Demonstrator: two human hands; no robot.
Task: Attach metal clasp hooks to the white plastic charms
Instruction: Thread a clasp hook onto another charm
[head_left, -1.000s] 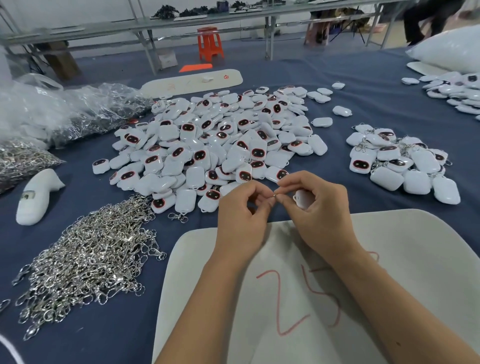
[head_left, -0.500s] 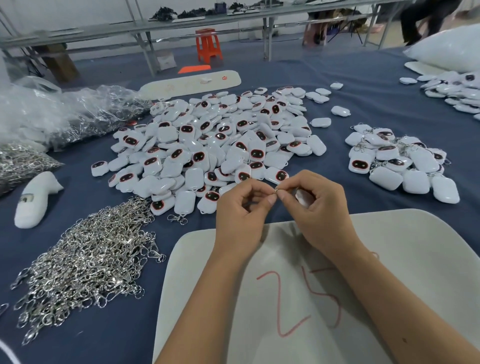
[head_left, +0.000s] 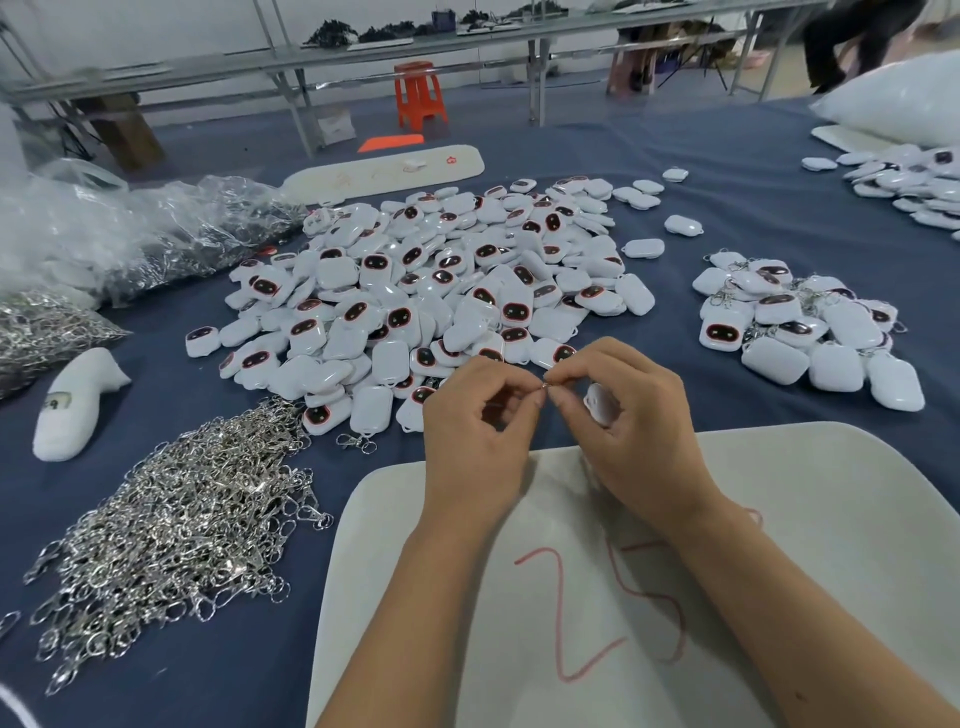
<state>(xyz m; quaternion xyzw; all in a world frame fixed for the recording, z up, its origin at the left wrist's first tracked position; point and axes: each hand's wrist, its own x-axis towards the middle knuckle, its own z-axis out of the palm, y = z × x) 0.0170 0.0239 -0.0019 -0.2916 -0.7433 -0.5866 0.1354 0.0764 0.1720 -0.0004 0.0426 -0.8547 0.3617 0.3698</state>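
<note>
My left hand (head_left: 478, 441) and my right hand (head_left: 631, 436) meet fingertip to fingertip above the near edge of the charm heap. Between them they pinch a small metal clasp hook (head_left: 544, 385). My right hand also holds a white plastic charm (head_left: 600, 404) in its curled fingers; most of it is hidden by the palm. A large heap of white charms with dark faces (head_left: 426, 296) lies just beyond the hands. A pile of loose silver clasp hooks (head_left: 171, 535) lies to the left. A smaller pile of charms with hooks on them (head_left: 800, 332) sits to the right.
A white board marked "25" in red (head_left: 779, 519) lies under my forearms. One loose hook (head_left: 357, 442) lies by the heap. Clear plastic bags of hooks (head_left: 130, 244) sit at far left, a white foam piece (head_left: 72, 410) near them. More charms (head_left: 909, 182) lie far right.
Both hands stay together at the same spot; the fingertips have shifted only slightly while working the hook at the charm.
</note>
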